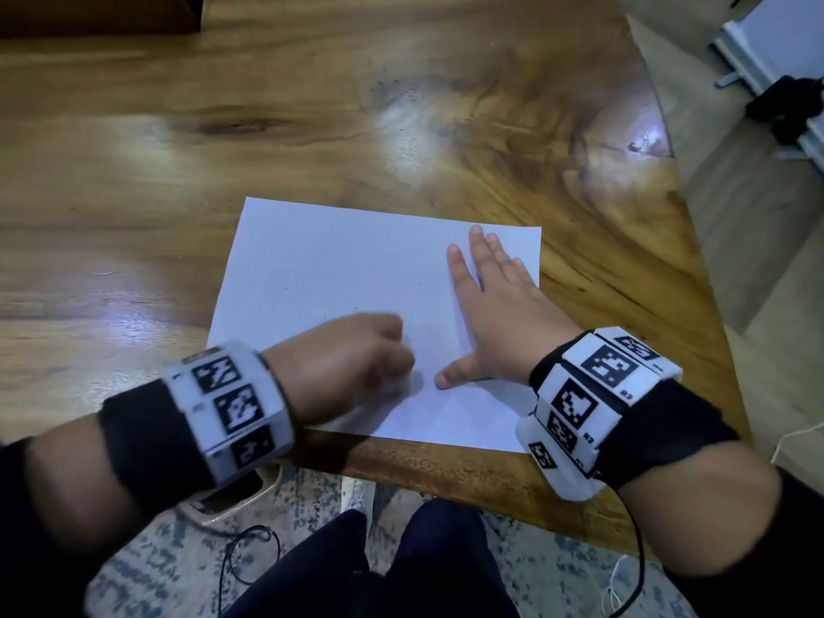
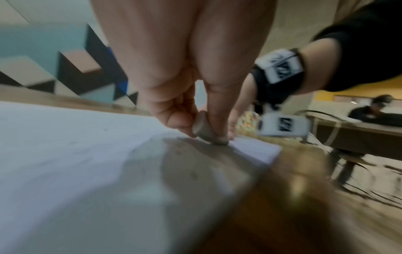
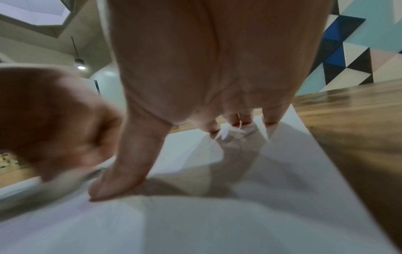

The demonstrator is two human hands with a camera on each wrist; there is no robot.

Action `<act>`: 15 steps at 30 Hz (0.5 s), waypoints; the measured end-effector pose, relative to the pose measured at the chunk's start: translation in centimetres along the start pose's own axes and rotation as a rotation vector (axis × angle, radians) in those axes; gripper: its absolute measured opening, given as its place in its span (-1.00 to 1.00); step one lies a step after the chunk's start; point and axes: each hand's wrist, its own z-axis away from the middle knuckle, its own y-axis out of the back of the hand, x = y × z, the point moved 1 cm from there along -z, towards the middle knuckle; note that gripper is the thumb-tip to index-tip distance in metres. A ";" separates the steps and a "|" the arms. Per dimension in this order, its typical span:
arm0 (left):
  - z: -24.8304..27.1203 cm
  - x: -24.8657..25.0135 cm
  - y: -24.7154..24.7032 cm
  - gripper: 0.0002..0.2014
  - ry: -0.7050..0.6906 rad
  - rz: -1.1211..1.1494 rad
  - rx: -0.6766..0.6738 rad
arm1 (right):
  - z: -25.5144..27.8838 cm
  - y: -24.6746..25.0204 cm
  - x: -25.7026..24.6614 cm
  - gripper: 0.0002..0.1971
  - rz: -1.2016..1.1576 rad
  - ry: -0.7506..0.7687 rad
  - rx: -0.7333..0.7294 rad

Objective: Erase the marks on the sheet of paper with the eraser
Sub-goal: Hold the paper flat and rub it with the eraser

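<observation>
A white sheet of paper (image 1: 330, 269) lies on the wooden table (image 1: 223, 127) near its front edge. My left hand (image 1: 356, 363) is curled over the sheet's lower middle and blurred. In the left wrist view its thumb and fingers pinch a small grey-white eraser (image 2: 204, 132) whose lower end touches the paper (image 2: 76, 146). My right hand (image 1: 495, 305) lies flat with fingers spread on the sheet's right part, its thumb pointing left toward the left hand. The right wrist view shows the fingertips (image 3: 269, 118) pressed on the paper (image 3: 239, 214). Only faint specks show on the sheet.
The table's right edge (image 1: 695, 243) runs diagonally just right of the sheet, with floor and white equipment (image 1: 776, 51) beyond. My dark-trousered knees (image 1: 401, 568) and a patterned rug (image 1: 147, 559) are below the front edge. Another person (image 2: 374, 110) sits at a far table.
</observation>
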 end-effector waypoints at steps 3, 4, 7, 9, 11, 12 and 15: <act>1.7 -0.7 -0.5 -0.86 -0.114 -0.140 -0.130 | 0.0 0.0 0.1 0.39 -0.002 0.008 0.005; 1.6 -0.7 -0.5 -0.93 -0.098 -0.072 -0.129 | 0.0 0.0 0.2 0.39 0.001 0.012 0.003; -0.5 0.0 1.4 -0.83 -0.060 -0.090 -0.010 | 0.0 0.0 0.5 0.47 0.041 0.029 -0.024; -2.4 0.6 2.0 -0.88 -0.020 -0.082 0.138 | -0.1 -0.1 0.8 0.53 0.073 0.039 -0.041; -3.2 1.2 1.8 -0.88 0.015 -0.075 0.207 | -0.2 -0.1 0.9 0.55 0.084 0.040 -0.044; -3.2 1.3 1.3 -0.89 0.006 -0.070 0.200 | -0.3 -0.1 0.9 0.55 0.081 0.038 -0.041; -0.6 1.9 -0.1 -0.77 -0.079 -0.039 0.028 | -0.3 -0.1 0.9 0.55 0.065 0.035 -0.037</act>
